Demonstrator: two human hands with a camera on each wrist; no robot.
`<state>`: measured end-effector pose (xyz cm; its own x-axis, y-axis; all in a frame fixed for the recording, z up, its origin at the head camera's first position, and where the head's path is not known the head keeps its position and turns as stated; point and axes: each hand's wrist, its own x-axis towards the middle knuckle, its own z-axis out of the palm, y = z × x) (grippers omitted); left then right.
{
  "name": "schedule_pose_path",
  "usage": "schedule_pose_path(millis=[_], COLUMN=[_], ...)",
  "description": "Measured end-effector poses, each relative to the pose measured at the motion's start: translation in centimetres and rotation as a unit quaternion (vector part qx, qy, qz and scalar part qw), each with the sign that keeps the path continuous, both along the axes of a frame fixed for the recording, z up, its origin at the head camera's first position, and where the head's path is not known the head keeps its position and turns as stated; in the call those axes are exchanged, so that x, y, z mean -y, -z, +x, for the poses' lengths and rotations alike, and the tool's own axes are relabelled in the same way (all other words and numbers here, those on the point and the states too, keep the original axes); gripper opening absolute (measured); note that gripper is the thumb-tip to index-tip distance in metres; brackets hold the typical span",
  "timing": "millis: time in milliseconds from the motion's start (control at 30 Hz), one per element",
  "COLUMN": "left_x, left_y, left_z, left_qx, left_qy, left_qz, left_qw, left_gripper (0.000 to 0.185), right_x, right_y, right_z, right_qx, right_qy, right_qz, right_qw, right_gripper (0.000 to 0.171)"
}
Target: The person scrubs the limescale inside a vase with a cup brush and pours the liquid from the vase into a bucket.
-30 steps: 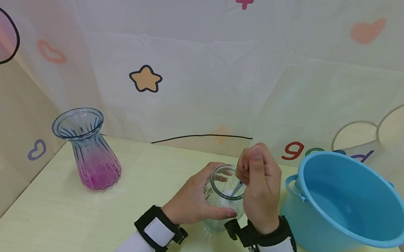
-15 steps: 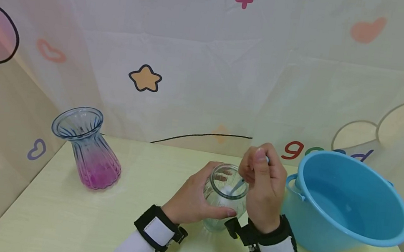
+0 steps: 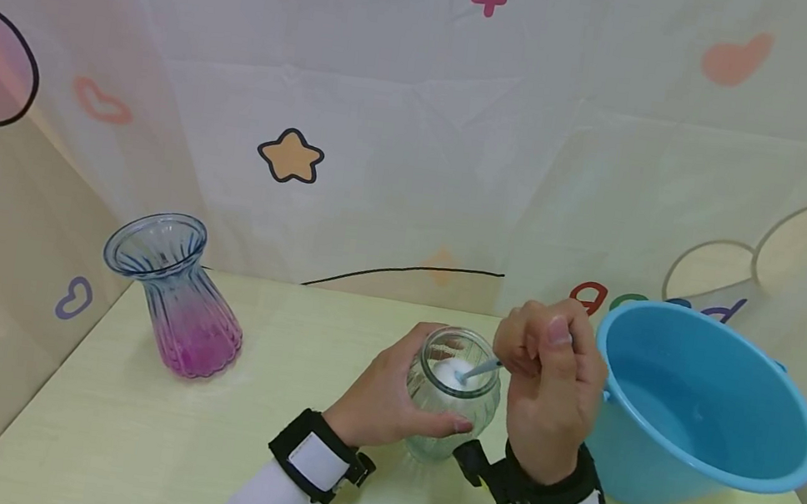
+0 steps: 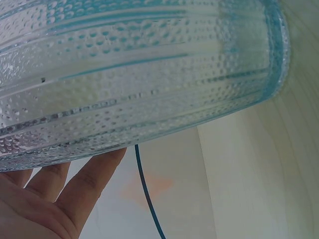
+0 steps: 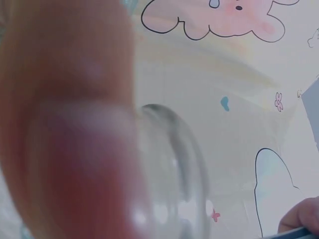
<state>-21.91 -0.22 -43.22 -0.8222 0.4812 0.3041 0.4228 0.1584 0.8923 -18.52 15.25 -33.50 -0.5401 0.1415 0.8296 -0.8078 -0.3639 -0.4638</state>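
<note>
In the head view my left hand (image 3: 386,397) grips a clear ribbed glass jar (image 3: 425,444) from the left, thumb across its near side. White material (image 3: 451,371) shows inside the jar. My right hand (image 3: 550,379), at the jar's right, holds the handle of a blue-grey spoon (image 3: 483,368); the spoon leans over the rim with its lower end in the white material. Fingers (image 4: 92,181) press the jar's dimpled wall (image 4: 149,84) in the left wrist view. A blurred left thumb (image 5: 84,164) fills much of the right wrist view, beside the jar's glass (image 5: 187,174).
A light blue bucket (image 3: 651,451) stands close to the right of my right hand. On the left of the pale table (image 3: 235,450) is a fluted glass vase (image 3: 194,319), blue above and pink below. A printed cloth (image 3: 400,159) hangs behind.
My right hand has shifted right, towards the bucket. The spoon now leans flatter over the jar's rim, with more of the white material showing. The left hand and jar hold their place.
</note>
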Motion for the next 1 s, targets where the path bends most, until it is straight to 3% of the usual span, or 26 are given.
schedule_pose_path(millis=[167, 333, 500, 700, 1000], left_x=[0.0, 0.0, 0.0, 0.0, 0.0], left_y=[0.1, 0.2, 0.1, 0.3, 0.1], left_z=[0.0, -0.1, -0.1, -0.2, -0.1], left_qx=[-0.003, -0.008, -0.013, -0.006, 0.004], left_qy=[0.002, 0.0, -0.001, 0.006, 0.013], left_qz=[-0.003, -0.006, -0.004, 0.005, 0.015], left_qw=[1.0, 0.9999, 0.9999, 1.0, 0.9998], left_gripper=[0.085, 0.086, 0.086, 0.086, 0.086], right_x=[-0.1, -0.2, 0.0, 0.0, 0.1], right_y=[0.0, -0.1, 0.0, 0.5, 0.8], right_z=[0.0, -0.3, -0.8, -1.1, -1.7], right_qx=[-0.019, -0.008, 0.031, 0.1, 0.116], right_qy=[-0.006, -0.012, -0.013, 0.001, -0.006], right_qz=[-0.004, 0.007, 0.019, 0.082, 0.143], right_qw=[1.0, 1.0, 0.999, 0.992, 0.983], right_gripper=[0.036, 0.037, 0.039, 0.035, 0.033])
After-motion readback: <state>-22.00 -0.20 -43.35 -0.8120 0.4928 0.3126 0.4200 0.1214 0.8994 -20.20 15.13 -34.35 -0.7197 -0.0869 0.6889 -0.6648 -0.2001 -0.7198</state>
